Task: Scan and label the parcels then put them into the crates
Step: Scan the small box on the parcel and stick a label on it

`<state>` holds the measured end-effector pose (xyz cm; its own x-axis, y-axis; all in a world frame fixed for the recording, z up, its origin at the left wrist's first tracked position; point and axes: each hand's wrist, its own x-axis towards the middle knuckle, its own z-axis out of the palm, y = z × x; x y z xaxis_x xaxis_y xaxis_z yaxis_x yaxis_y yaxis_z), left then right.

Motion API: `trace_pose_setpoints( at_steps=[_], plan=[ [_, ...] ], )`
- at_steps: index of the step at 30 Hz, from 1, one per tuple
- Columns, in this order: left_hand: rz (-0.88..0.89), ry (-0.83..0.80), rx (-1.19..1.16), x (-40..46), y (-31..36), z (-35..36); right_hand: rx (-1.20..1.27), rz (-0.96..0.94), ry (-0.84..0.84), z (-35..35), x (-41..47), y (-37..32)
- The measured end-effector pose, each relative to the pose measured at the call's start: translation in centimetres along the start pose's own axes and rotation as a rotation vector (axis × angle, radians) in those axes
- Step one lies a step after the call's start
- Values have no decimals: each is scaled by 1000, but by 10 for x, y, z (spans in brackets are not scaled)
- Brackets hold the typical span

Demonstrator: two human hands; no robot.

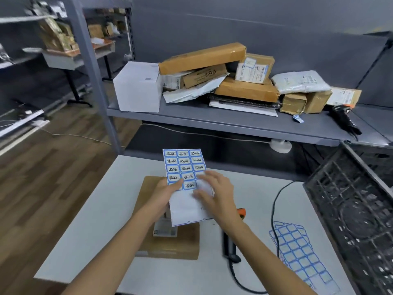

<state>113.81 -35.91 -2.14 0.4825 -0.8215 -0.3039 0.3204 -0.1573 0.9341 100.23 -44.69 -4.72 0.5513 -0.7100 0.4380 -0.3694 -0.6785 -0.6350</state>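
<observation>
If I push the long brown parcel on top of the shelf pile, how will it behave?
The long brown parcel lies tilted across smaller boxes, so a push would probably make it slide or tip off. Its straight edges suggest it is stiff. The glossy tape wrap may make it slippery. Its weight cannot be judged.

Both hands hold a label sheet [184, 173] above a brown parcel [170, 241] on the white table [95, 220]. Left hand [163, 193] grips the sheet's left edge, thumb on top; right hand [217, 193] fingers spread on its lower right. Handheld scanner [230, 241] lies just right of the parcel, more label sheets [297, 250] beyond, black crate [357, 209] far right. Piled parcels [234, 79] on the grey shelf [223, 122].
</observation>
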Motion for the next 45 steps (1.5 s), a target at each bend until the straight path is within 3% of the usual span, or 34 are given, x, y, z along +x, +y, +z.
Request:
trace_pose_setpoints(
  at_steps=[5, 12, 22, 35, 45],
  plan=[
    [-68, -76, -144, 2, 4, -5, -155, -107, -192, 3, -2, 5],
    [-237, -249, -236, 1, 4, -12, -243, -211, -137, -1, 8, -3],
    [-237, -237, -186, 3, 5, -13, -255, -309, -211, -5, 17, -6],
    [-112, -111, -109, -3, -3, -14, -46, -132, -274, -11, 9, -16],
    [-46, -47, -115, -6, 0, -22, 429, 358, -110, 3, 7, -32]
  ],
)
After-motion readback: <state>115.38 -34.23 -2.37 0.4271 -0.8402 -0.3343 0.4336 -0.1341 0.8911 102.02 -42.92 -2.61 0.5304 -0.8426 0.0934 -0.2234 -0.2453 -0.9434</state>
